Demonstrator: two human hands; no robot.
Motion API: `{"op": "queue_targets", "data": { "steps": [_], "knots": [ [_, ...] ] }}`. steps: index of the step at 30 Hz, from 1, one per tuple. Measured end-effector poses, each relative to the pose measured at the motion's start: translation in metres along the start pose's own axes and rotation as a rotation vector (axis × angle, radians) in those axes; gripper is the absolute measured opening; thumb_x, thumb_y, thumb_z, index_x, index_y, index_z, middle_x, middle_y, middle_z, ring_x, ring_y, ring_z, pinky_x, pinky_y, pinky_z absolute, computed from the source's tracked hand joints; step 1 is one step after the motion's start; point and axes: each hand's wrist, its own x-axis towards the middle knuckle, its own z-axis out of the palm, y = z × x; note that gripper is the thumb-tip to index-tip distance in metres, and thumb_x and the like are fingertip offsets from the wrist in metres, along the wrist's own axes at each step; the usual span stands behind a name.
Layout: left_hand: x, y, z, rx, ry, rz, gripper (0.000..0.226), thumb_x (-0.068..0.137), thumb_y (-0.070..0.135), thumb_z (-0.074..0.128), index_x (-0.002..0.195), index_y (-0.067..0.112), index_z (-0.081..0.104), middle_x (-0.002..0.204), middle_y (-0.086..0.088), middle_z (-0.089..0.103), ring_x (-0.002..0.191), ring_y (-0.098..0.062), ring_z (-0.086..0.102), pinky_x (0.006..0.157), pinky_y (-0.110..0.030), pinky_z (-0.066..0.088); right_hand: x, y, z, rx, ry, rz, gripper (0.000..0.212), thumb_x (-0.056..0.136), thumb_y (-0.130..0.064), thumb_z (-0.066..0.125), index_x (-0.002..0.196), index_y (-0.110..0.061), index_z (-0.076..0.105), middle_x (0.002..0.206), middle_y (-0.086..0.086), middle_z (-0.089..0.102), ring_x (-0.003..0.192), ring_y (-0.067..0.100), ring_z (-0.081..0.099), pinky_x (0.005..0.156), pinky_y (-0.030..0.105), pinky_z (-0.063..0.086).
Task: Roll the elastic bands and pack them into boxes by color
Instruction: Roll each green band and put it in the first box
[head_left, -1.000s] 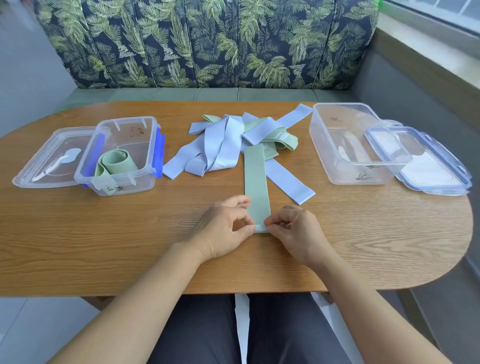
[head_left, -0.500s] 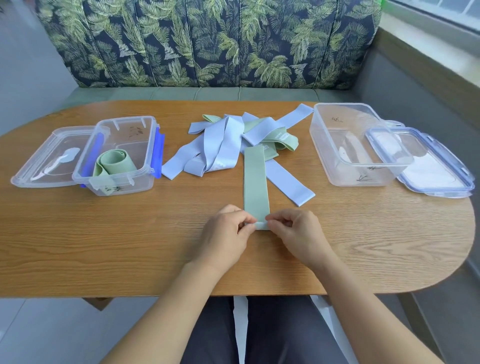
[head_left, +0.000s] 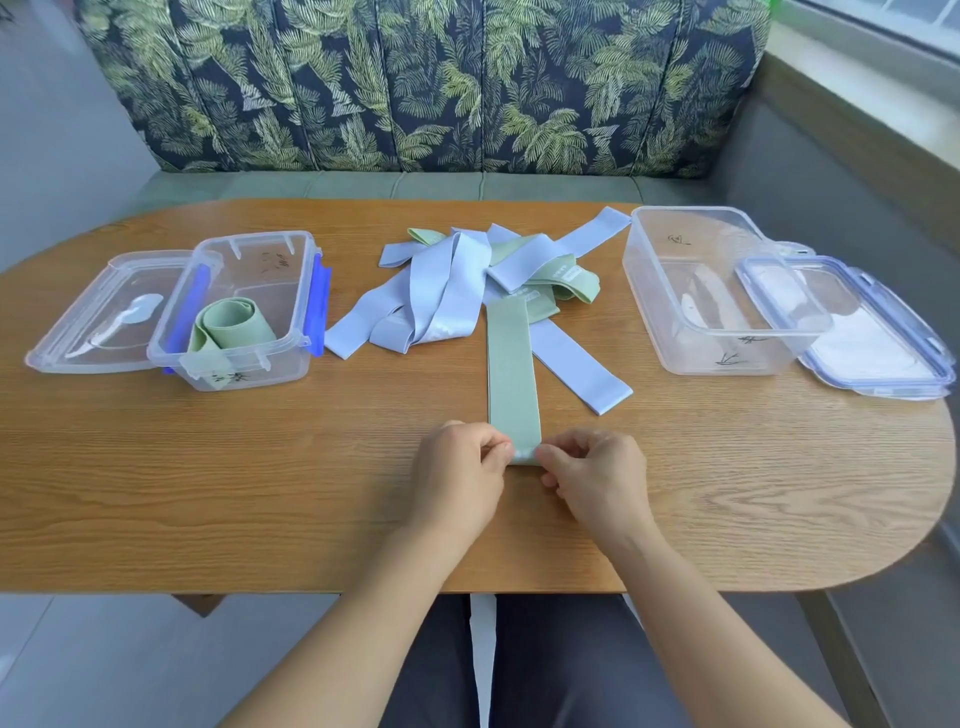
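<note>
My left hand (head_left: 460, 470) and right hand (head_left: 592, 478) pinched the near end of the green band (head_left: 511, 364), lower centre, starting the roll. Next, I judged, it wanted even forward turns.

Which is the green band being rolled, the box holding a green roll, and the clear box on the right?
green band (head_left: 513, 364): head view, flat middle of the strip.
box holding a green roll (head_left: 280, 365): head view, front wall.
clear box on the right (head_left: 691, 349): head view, front wall.
</note>
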Motion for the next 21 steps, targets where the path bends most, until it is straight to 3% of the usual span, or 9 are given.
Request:
{"op": "queue_targets", "data": {
  "steps": [6, 13, 18, 21],
  "knots": [
    [-0.026, 0.0, 0.0, -0.003, -0.009, -0.023, 0.012, 0.092, 0.025, 0.064, 0.092, 0.022, 0.075, 0.095, 0.006, 0.066, 0.085, -0.007, 0.06, 0.071, -0.018, 0.044, -0.019, 0.008, -0.008, -0.035, -0.04, 0.02, 0.015, 0.085, -0.015, 0.071, 0.071, -0.022, 0.07, 0.055, -0.001, 0.068, 0.05, 0.005, 0.06, 0.064, 0.031, 0.056],
    [-0.035, 0.008, -0.004, -0.031, 0.014, -0.116, 0.011, 0.09, 0.024, 0.065, 0.092, 0.02, 0.075, 0.092, 0.01, 0.072, 0.086, -0.008, 0.064, 0.076, -0.023, 0.05, -0.029, 0.007, -0.007, -0.033, -0.003, 0.054, 0.009, 0.082, -0.018, 0.071, 0.073, -0.021, 0.07, 0.056, 0.0, 0.07, 0.06, 0.014, 0.066, 0.071, 0.037, 0.06],
    [-0.031, 0.015, -0.005, 0.045, 0.044, -0.197, 0.013, 0.09, 0.033, 0.065, 0.091, 0.022, 0.072, 0.09, 0.012, 0.068, 0.079, -0.007, 0.059, 0.06, -0.019, 0.042, -0.022, 0.002, -0.005, -0.061, -0.003, 0.115, 0.013, 0.083, -0.02, 0.072, 0.073, -0.012, 0.07, 0.053, 0.002, 0.068, 0.048, 0.011, 0.064, 0.07, 0.037, 0.061],
    [-0.026, 0.018, -0.007, 0.082, 0.033, -0.228, 0.014, 0.089, 0.036, 0.065, 0.09, 0.023, 0.07, 0.091, 0.01, 0.068, 0.079, -0.009, 0.059, 0.061, -0.022, 0.041, -0.017, -0.001, -0.004, -0.072, -0.014, 0.131, 0.016, 0.083, -0.021, 0.072, 0.074, -0.009, 0.07, 0.052, 0.001, 0.068, 0.052, 0.015, 0.067, 0.071, 0.042, 0.062]
  ]
}}
